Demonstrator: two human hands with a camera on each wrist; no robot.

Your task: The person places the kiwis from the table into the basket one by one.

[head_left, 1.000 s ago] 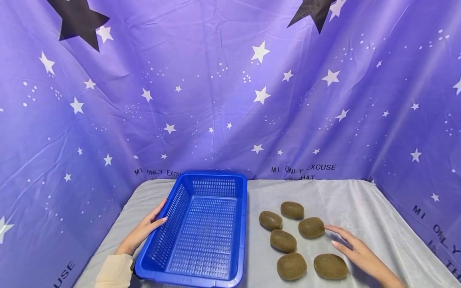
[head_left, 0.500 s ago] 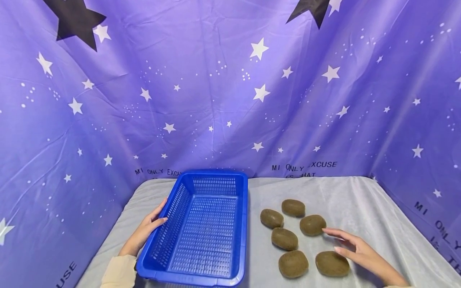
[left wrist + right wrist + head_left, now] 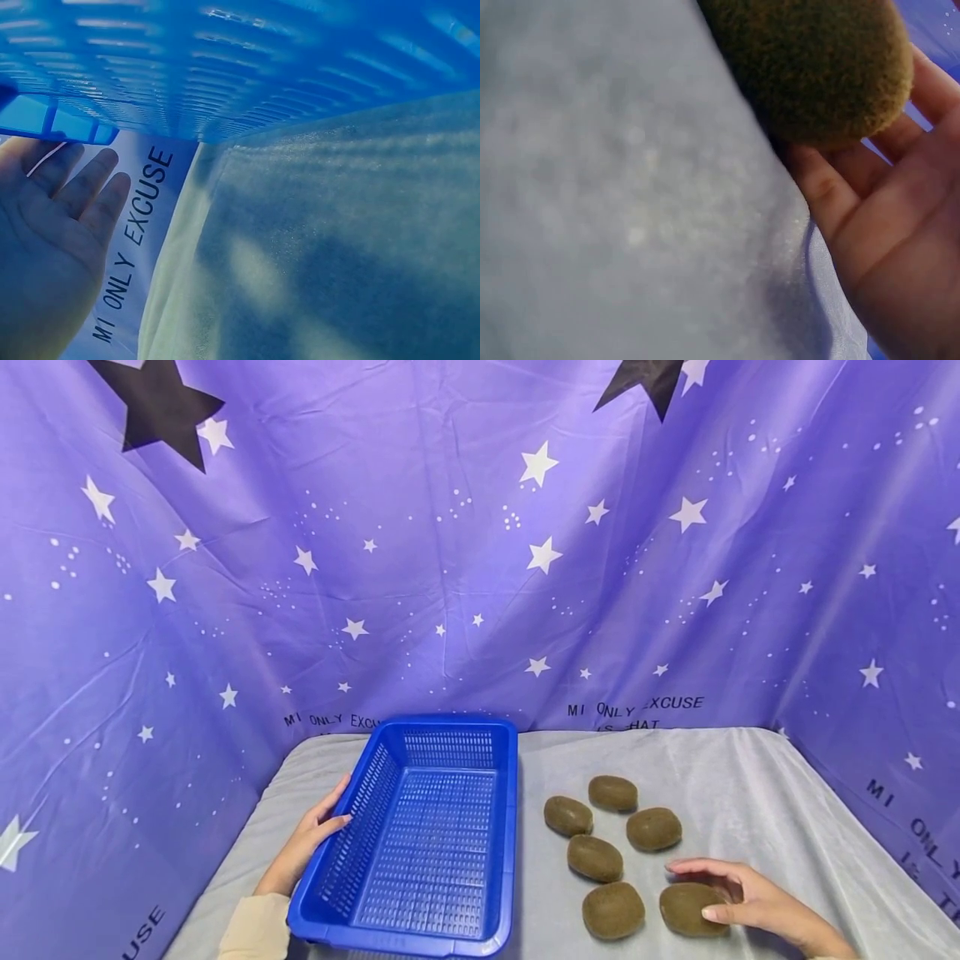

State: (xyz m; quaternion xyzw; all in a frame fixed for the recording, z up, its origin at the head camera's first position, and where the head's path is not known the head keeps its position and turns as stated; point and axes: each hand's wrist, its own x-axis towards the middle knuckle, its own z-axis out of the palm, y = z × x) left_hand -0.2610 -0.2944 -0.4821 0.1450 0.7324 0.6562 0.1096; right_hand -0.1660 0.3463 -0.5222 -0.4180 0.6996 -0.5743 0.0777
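My left hand (image 3: 302, 847) holds the left side of a blue plastic basket (image 3: 429, 852), thumb over its rim and fingers outside. In the left wrist view those fingers (image 3: 90, 187) reach up to the rim beside the slotted wall. Nothing lies inside the basket. On the right, my right hand (image 3: 761, 906) grips the nearest right-hand kiwi (image 3: 682, 906), thumb on its near side and fingers round the far side. The right wrist view shows this fuzzy brown kiwi (image 3: 825, 67) close up against the fingers, low at the cloth.
Several more kiwis lie between basket and right hand: one at the back (image 3: 612, 793), a front one (image 3: 613, 910) and others between. Grey cloth (image 3: 750, 793) covers the table. A purple star-patterned curtain (image 3: 450, 568) encloses the back and sides.
My right hand has moved from beside the middle right kiwi toward me and closed round the nearer one. The left hand stays on the basket.
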